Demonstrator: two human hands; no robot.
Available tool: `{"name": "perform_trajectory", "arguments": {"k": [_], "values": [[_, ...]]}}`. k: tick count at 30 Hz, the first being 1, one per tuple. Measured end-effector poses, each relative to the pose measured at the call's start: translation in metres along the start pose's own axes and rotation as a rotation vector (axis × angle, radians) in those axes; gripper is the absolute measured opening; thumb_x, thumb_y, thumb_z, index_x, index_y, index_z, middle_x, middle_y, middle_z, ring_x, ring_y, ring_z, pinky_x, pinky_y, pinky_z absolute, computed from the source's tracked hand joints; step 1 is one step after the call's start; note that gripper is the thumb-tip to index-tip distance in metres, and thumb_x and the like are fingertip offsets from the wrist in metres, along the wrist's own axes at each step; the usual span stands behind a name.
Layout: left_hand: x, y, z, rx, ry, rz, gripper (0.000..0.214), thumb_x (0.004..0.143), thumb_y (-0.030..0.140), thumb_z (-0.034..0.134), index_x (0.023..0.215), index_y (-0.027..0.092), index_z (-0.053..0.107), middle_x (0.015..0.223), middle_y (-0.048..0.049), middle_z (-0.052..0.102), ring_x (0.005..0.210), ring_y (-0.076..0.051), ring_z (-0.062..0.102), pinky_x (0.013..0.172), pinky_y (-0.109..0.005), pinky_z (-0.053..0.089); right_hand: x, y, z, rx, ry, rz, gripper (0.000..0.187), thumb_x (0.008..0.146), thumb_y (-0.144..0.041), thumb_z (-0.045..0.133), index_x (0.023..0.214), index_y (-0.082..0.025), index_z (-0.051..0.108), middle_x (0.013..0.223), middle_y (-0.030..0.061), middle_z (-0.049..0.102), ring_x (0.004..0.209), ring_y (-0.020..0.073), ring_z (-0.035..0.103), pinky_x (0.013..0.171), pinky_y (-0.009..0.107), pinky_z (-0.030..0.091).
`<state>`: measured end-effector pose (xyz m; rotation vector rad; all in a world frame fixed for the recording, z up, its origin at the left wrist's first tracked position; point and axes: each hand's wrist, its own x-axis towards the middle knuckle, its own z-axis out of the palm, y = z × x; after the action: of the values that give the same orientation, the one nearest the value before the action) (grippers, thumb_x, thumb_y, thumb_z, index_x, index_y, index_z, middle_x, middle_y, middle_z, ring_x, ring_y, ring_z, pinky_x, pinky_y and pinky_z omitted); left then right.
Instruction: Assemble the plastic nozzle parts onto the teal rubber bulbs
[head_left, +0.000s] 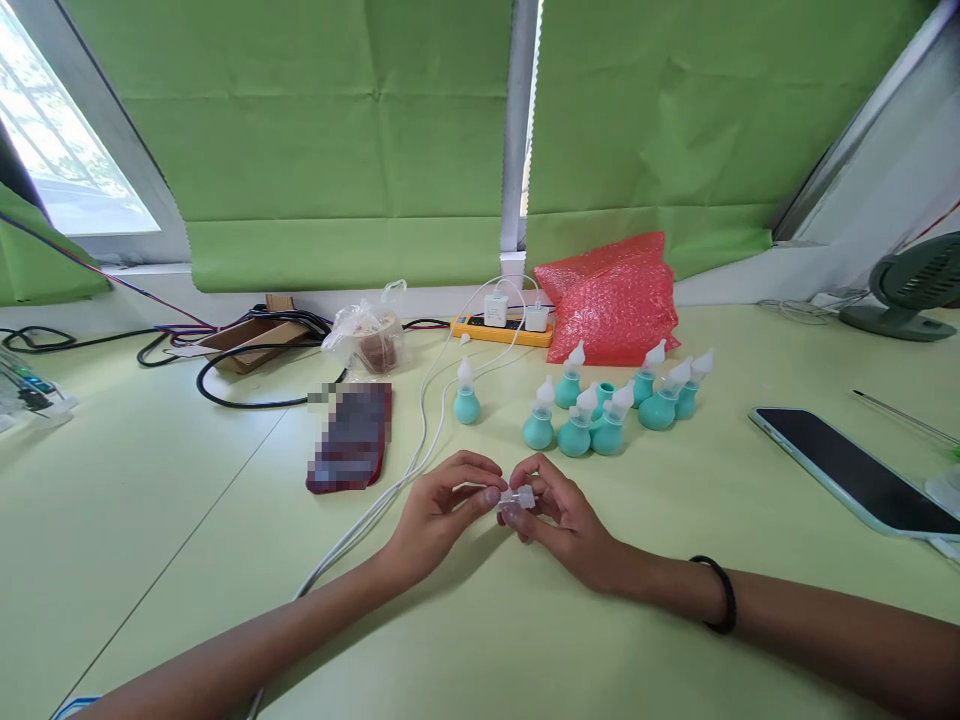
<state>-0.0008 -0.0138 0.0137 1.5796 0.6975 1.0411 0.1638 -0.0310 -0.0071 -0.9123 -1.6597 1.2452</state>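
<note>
Just above the table, near its middle, my left hand (442, 505) and my right hand (566, 515) meet fingertip to fingertip around a small translucent plastic piece (523, 497). My right thumb and fingers are closed on it, and my left thumb and forefinger pinch its left end. Fingertips hide part of its shape. Beyond my hands stand several small teal squeeze bulbs (574, 437) with frosted pointed tips. One teal bulb (466, 404) with such a tip stands apart to the left, while another teal bulb (603, 398) in the group shows an open neck.
White cables (405, 478) run past my left forearm to a yellow power strip (472, 328). Left of them lies a red-edged phone (351, 440). A pink bubble-wrap bag (615, 310) sits behind the bulbs. Rightward are a large phone (855, 470) and a fan (911, 285).
</note>
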Motion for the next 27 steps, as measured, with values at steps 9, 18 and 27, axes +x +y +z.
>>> {"name": "perform_trajectory", "arguments": {"k": [9,18,27], "values": [[0.001,0.008,0.002,-0.113,0.012,-0.187,0.015,0.067,0.023,0.066,0.076,0.013,0.061,0.082,-0.0050,0.059,0.078,-0.017,0.056,0.069,-0.029,0.046,-0.001,-0.004,0.001,-0.258,-0.004,-0.119,0.007,0.080,-0.023,0.046,0.083,-0.021,0.040,0.070,-0.0019,0.048,0.063,0.0098,0.046,0.059,0.022,0.041],[0.001,0.001,-0.001,-0.139,-0.049,-0.345,0.039,0.061,0.018,0.070,0.098,0.013,0.060,0.081,-0.0051,0.065,0.071,-0.016,0.060,0.068,-0.031,0.048,0.001,-0.003,0.001,-0.383,0.138,-0.312,0.008,0.075,-0.018,0.052,0.082,-0.020,0.047,0.074,0.0010,0.053,0.066,0.0114,0.051,0.060,0.024,0.045],[0.001,-0.004,-0.002,-0.098,0.092,-0.235,0.035,0.059,0.021,0.073,0.090,0.011,0.062,0.078,-0.0065,0.065,0.075,-0.018,0.060,0.067,-0.030,0.050,0.001,0.002,0.002,-0.243,0.197,-0.268,0.022,0.074,-0.020,0.055,0.096,-0.019,0.052,0.088,0.0047,0.060,0.080,0.0147,0.059,0.067,0.026,0.053]]}}
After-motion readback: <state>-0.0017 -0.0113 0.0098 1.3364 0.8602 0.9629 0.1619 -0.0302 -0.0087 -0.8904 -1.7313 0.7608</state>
